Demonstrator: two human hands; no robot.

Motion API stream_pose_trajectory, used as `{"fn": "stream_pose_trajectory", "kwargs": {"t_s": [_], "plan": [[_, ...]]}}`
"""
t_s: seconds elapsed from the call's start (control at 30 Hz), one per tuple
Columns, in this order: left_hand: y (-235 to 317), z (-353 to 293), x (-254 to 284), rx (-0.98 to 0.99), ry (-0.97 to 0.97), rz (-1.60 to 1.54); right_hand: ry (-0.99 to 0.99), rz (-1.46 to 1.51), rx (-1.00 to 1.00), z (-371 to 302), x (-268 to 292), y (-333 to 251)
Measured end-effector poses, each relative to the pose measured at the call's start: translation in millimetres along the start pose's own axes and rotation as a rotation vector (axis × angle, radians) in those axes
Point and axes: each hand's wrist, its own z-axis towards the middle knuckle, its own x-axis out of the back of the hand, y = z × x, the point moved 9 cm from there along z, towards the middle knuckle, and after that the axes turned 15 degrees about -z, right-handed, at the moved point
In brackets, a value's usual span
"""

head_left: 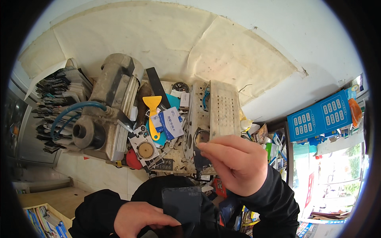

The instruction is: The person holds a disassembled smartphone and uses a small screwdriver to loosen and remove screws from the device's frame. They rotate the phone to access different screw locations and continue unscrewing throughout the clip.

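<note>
Low in the view, my left hand (pixel 139 217) grips a dark, flat, phone-sized panel (pixel 181 203) by its lower edge, thumb lying across it. The panel's surface is plain, with slightly worn edges. My right hand (pixel 237 160) is raised over the front of the bench, its thumb and index finger pinched together. Whatever sits between those fingertips is too small or hidden to make out. Just behind the fingertips, a dark fixture with a round tan disc (pixel 202 137) shows at the front of a perforated metal plate (pixel 225 107).
A grimy motor pump (pixel 115 95) with a blue hose stands at left, beside stacked thin packets (pixel 63 103). Mid-bench lie a yellow scraper (pixel 152 104), cards (pixel 171 122) and a plate with a round tan disc (pixel 145 150). A blue printed board (pixel 320 116) hangs at right.
</note>
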Motion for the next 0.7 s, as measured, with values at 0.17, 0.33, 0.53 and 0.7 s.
{"fn": "stream_pose_trajectory", "kwargs": {"t_s": [0.17, 0.33, 0.53, 0.7], "plan": [[6.9, 1.6, -3.5, -0.036, 0.001, -0.001, -0.105, 0.143, -0.019, 5.9, -16.4, -1.8], [7.4, 0.4, -4.7, 0.012, -0.029, 0.026, -0.347, 0.016, 0.056, -4.6, -30.8, -17.0], [1.1, 2.7, -5.4, 0.107, -0.013, -0.006, -0.29, -0.038, 0.273, -14.2, -31.9, -52.1], [-4.6, -0.7, -1.8, 0.278, 0.021, 0.159, -0.275, -0.192, 0.421, -21.2, -32.4, -66.4]]}}
